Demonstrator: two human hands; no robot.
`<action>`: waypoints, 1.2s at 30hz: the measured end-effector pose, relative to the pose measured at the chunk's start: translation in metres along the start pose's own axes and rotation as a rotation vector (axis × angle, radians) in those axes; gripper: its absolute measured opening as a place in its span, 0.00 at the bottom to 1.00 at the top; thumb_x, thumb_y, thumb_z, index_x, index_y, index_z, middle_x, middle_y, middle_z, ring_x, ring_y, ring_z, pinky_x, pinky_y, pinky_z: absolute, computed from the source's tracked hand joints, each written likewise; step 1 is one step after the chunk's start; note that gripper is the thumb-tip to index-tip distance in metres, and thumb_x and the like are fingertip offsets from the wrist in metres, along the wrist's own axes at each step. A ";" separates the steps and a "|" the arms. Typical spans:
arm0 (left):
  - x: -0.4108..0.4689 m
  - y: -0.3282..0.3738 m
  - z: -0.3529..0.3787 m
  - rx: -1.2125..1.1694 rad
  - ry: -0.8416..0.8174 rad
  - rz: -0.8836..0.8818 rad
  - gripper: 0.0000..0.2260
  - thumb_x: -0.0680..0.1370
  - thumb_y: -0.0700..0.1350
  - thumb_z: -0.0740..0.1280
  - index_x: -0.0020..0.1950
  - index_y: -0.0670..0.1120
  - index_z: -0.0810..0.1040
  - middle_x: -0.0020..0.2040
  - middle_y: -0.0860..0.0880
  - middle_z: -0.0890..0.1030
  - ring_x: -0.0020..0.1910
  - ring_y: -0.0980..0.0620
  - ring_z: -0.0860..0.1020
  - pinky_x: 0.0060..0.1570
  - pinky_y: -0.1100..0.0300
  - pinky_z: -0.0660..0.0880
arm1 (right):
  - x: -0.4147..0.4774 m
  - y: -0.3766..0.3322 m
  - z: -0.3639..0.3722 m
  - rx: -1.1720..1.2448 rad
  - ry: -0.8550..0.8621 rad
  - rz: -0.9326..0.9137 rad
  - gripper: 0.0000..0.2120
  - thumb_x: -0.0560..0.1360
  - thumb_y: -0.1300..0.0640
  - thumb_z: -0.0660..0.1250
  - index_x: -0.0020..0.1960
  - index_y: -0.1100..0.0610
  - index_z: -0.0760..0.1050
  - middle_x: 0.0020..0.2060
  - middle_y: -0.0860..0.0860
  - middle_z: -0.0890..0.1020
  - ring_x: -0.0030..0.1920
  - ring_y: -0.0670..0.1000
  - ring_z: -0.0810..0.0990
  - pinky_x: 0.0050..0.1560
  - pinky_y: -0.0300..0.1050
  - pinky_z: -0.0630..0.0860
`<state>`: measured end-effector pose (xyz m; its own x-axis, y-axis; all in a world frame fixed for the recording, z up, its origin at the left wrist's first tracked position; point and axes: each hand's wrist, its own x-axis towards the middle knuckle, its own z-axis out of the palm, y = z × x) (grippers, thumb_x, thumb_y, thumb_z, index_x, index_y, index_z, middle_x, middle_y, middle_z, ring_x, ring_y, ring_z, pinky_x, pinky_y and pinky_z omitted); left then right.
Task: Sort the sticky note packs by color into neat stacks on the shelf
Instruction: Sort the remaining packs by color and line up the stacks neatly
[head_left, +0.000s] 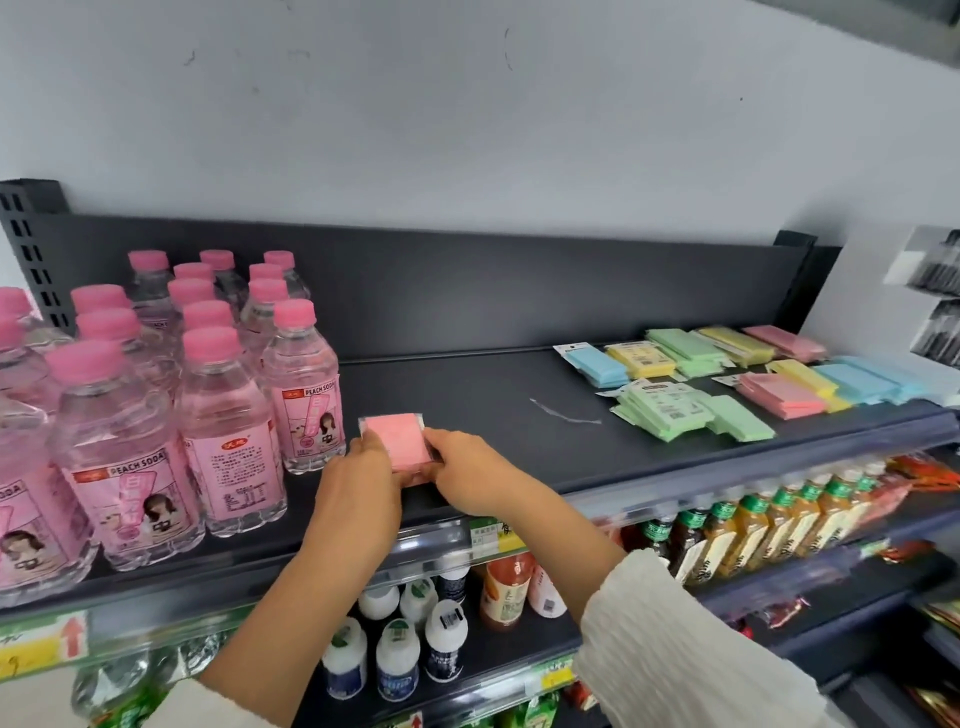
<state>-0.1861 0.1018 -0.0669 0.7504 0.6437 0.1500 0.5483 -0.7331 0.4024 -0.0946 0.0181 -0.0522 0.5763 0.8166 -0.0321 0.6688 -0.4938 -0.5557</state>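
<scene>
Both hands clamp one pink pack (397, 440) between them: left hand (363, 470) and right hand (467, 475), low over the shelf (467, 395).

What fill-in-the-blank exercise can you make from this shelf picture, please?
1. The left hand and the right hand hold one ____ pack with their fingers.
2. The label on the bottles reads PEACH ____.
3. The loose packs lie towards the ____ end of the shelf.

Missing words: pink; SODA; right.
</scene>
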 end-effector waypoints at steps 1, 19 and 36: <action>-0.001 0.002 -0.001 -0.019 -0.003 -0.003 0.25 0.80 0.44 0.62 0.72 0.37 0.59 0.61 0.39 0.75 0.58 0.41 0.75 0.51 0.53 0.72 | -0.002 0.000 -0.002 0.025 0.009 0.002 0.15 0.78 0.66 0.56 0.63 0.61 0.70 0.58 0.59 0.77 0.54 0.57 0.75 0.48 0.44 0.70; -0.018 0.101 0.010 -0.131 0.033 0.522 0.28 0.79 0.58 0.57 0.76 0.49 0.56 0.74 0.52 0.63 0.73 0.53 0.59 0.68 0.58 0.61 | -0.074 0.083 -0.075 0.226 0.487 0.130 0.22 0.78 0.63 0.62 0.71 0.57 0.66 0.64 0.52 0.75 0.60 0.49 0.75 0.62 0.40 0.71; -0.023 0.329 0.110 -0.078 0.078 0.643 0.27 0.79 0.57 0.58 0.76 0.47 0.59 0.73 0.51 0.64 0.72 0.52 0.60 0.70 0.59 0.58 | -0.172 0.299 -0.205 0.336 0.641 0.229 0.19 0.79 0.65 0.59 0.68 0.56 0.70 0.60 0.50 0.78 0.61 0.47 0.75 0.59 0.35 0.69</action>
<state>0.0178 -0.1784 -0.0369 0.8895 0.0978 0.4464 -0.0321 -0.9610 0.2745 0.1025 -0.3306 -0.0423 0.9123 0.3208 0.2547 0.3797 -0.4289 -0.8197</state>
